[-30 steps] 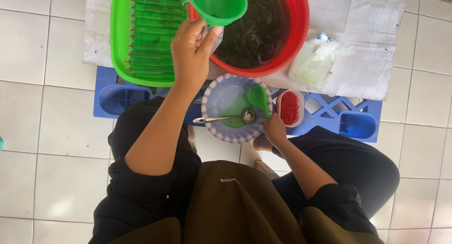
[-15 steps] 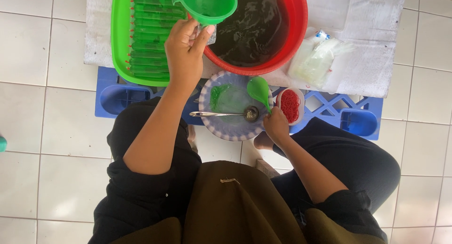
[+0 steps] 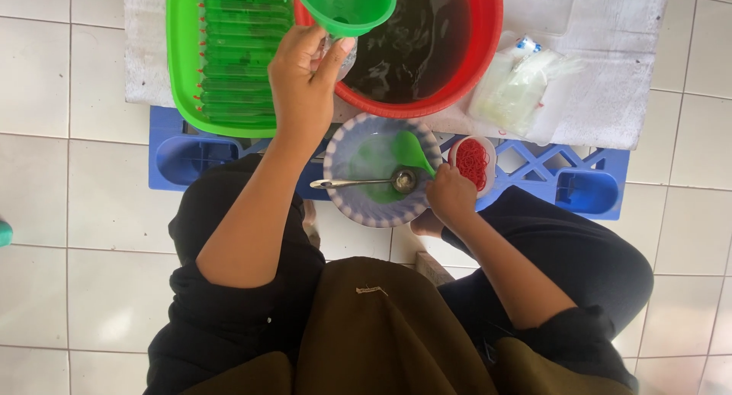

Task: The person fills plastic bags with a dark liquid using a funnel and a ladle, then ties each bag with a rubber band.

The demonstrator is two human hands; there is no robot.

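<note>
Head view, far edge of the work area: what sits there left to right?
Bright green plastic tray of filled green tubes → green plastic funnel held by the left hand → round red plastic basin of dark liquid → clear plastic bags.

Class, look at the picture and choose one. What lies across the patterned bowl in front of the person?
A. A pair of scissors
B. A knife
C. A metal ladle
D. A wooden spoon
C. A metal ladle rests across the patterned bowl, its long handle pointing toward the left arm and its cup near the right hand, which touches a green scoop.
</note>
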